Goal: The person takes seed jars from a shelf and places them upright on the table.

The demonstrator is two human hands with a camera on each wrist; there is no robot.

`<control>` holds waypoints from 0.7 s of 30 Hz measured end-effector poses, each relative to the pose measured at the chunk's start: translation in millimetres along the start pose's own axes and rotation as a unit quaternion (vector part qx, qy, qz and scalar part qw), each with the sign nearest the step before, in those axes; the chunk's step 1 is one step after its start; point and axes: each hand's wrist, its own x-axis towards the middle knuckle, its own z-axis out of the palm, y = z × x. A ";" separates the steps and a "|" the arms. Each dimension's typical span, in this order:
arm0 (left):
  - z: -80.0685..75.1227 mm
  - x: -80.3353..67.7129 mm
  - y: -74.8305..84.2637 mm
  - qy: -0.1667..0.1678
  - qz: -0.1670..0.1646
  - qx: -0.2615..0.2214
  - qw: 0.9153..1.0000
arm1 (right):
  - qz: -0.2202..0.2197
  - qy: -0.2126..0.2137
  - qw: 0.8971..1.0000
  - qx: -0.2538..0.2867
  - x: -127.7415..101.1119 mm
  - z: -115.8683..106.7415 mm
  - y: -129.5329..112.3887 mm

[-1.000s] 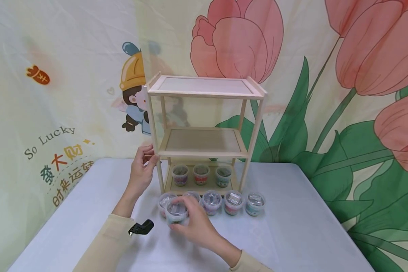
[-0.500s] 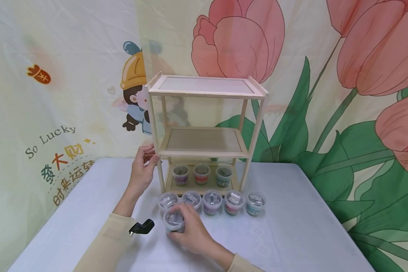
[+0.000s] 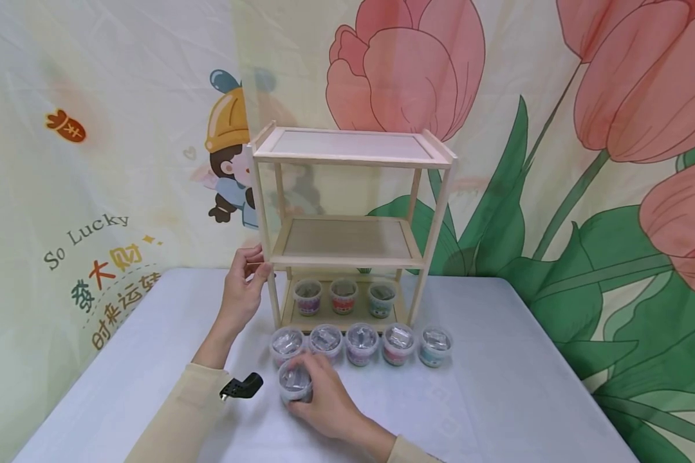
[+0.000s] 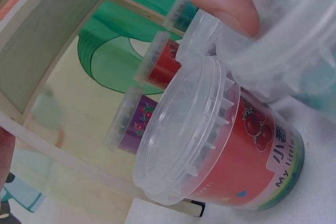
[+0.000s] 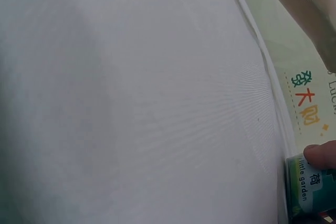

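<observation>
The right hand (image 3: 324,402) grips a small clear-lidded tub (image 3: 294,384) near the front of the table (image 3: 498,399), its fingers curled round the tub's side. In the right wrist view a fingertip (image 5: 321,155) presses the tub's green label (image 5: 310,184), and the tub stands on the table's pale cloth (image 5: 131,103). The tub sits just in front of a row of five like tubs (image 3: 360,344), close to the leftmost one (image 3: 287,343) but apart from the row's line.

The left hand (image 3: 242,292) holds the front left post (image 3: 264,257) of a three-level wooden shelf (image 3: 347,231), with thumb and fingers closed round the post at the height of the middle board. A beige sleeve (image 3: 179,411) covers that arm, and a small black device (image 3: 241,388) sits at its wrist.

On the shelf's bottom board stand three more tubs (image 3: 343,297), side by side. The left wrist view shows a red-labelled tub (image 4: 231,150) up close with a clear lid, the three shelf tubs (image 4: 157,72) behind it, and a fingertip (image 4: 226,3) on the tub held above.

The middle and top boards carry nothing visible. Behind the table hangs a backdrop (image 3: 556,128) printed with pink tulips, green leaves and a cartoon figure in a yellow hat.
</observation>
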 end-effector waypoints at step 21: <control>0.0 -1.4 1.0 0.000 -0.001 -0.001 1.000 | -0.031 -0.159 0.986 -0.031 6.7 -37.2 -6.8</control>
